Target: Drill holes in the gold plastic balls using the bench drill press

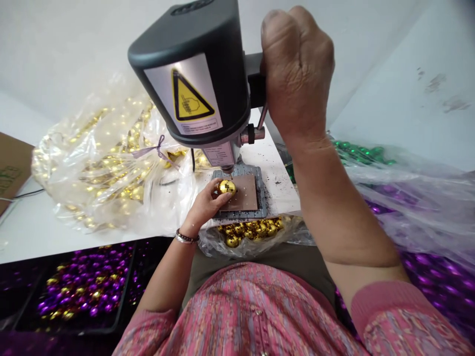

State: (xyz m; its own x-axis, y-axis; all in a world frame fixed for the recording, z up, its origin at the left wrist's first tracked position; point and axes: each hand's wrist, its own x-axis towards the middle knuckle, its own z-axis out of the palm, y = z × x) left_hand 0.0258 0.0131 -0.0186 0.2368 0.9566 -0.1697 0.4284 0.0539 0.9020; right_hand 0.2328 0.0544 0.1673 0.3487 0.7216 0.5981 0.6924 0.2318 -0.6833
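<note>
A shiny gold ball ornament [227, 187] is gripped between the thumb and fingers of my left hand [208, 200]. It rests on or just above a brown board [247, 190] lying on the grey metal base [262, 200] of a drill press [193, 74]. The thin drill bit [231, 176] points down right by the ball; whether it touches cannot be made out. High on the right, my right hand [299, 69] is wrapped round the press's feed handle [254, 66], part of which the fist hides. Dark shavings are scattered about the base.
A clear bag of gold balls [104, 163] covers the white table [22, 237] on the left. More gold balls [252, 230] sit in plastic at my lap. Lower left is a black tray [120, 296] of purple and gold balls; green balls [365, 152] and purple balls [438, 282] lie right.
</note>
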